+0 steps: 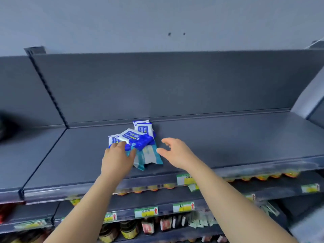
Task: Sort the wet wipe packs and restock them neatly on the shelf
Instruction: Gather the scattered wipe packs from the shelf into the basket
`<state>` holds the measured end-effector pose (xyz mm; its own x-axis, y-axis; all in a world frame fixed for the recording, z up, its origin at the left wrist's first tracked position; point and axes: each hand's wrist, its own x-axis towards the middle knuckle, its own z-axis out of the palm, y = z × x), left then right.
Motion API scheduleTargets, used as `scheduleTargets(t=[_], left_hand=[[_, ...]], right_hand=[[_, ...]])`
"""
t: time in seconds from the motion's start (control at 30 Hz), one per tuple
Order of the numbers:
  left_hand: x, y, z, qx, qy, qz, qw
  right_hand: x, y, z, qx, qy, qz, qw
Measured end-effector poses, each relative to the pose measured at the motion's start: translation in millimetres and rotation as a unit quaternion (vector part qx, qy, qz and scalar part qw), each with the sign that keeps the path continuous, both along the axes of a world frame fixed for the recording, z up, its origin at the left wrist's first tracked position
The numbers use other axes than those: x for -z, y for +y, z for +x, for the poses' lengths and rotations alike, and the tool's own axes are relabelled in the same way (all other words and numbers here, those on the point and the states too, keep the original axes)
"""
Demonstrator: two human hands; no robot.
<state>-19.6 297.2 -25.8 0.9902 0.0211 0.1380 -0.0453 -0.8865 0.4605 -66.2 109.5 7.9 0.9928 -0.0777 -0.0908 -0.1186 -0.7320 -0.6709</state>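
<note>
Loose pile of blue-and-white wet wipe packs over a teal pack, mid-shelf, toward the far edge. Left hand lies on the pile's near-left side; whether it clasps a pack cannot be told. Right hand, fingers spread and holding nothing, is just right of the pile.

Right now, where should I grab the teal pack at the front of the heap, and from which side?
Probably its free near-right end, coming from the right with the right hand: the teal pack lies flat, its far end lies under the blue packs and the left hand covers its left side.
</note>
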Motion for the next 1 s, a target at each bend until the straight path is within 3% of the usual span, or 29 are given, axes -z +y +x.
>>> scheduleTargets(t=[0.23,0.37,0.53,0.67,0.73,1.0], left_hand=[[11,13,66,-0.136,0.123,-0.046,0.982],[14,16,93,-0.178,0.119,-0.122,0.969],[11,14,109,-0.156,0.122,-0.243,0.949],[5,15,106,-0.154,0.102,-0.317,0.93],[2,16,101,-0.136,0.132,-0.353,0.916],[-1,-6,77,-0.101,0.206,-0.157,0.961]], right_hand=[[25,19,98,-0.032,0.014,0.028,0.999],[40,26,138,-0.065,0.023,0.019,0.997],[47,16,173,-0.121,0.066,0.031,0.99],[43,-18,197,-0.078,0.055,0.067,0.993],[41,-29,203,-0.074,0.08,0.059,0.992],[44,4,213,-0.069,0.055,0.113,0.99]])
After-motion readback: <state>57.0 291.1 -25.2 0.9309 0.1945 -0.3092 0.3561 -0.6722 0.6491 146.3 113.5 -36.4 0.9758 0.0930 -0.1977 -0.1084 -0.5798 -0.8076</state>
